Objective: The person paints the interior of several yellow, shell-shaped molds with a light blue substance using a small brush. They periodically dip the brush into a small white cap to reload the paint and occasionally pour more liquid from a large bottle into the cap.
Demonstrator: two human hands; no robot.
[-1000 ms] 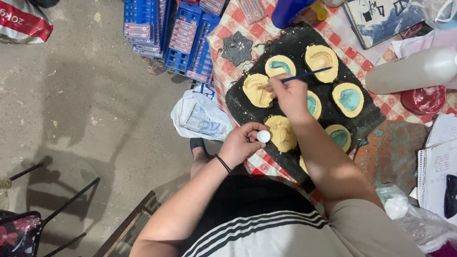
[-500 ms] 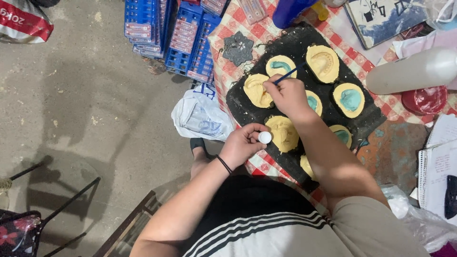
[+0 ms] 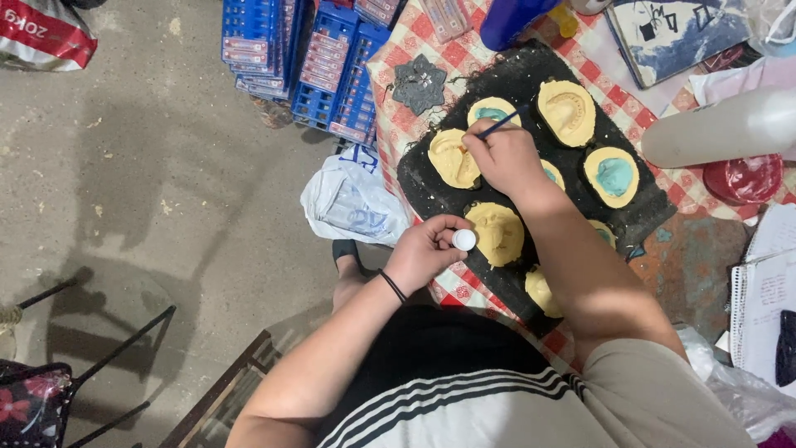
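Note:
My right hand [image 3: 507, 158] grips a thin blue paintbrush [image 3: 500, 126] and rests over a yellow mould [image 3: 452, 158] at the left of a black board [image 3: 531, 83]. Several yellow moulds lie on that board; two of them, one [image 3: 612, 176] at the right and one [image 3: 491, 110] near the top, hold turquoise paint. My left hand [image 3: 424, 251] holds a small bottle with a white cap [image 3: 464, 240] at the near edge of the board, beside another yellow mould [image 3: 499, 234].
The board lies on a red-and-white checked cloth [image 3: 396, 62]. Blue crates [image 3: 298, 58] stand on the concrete floor to the left, a white plastic bag [image 3: 352, 203] below them. A white bottle [image 3: 721, 129], a red lid [image 3: 746, 178] and a notebook [image 3: 767, 290] sit at the right.
My right hand has slid left and down with the brush, from the top moulds to the left yellow mould. My left hand has stayed put.

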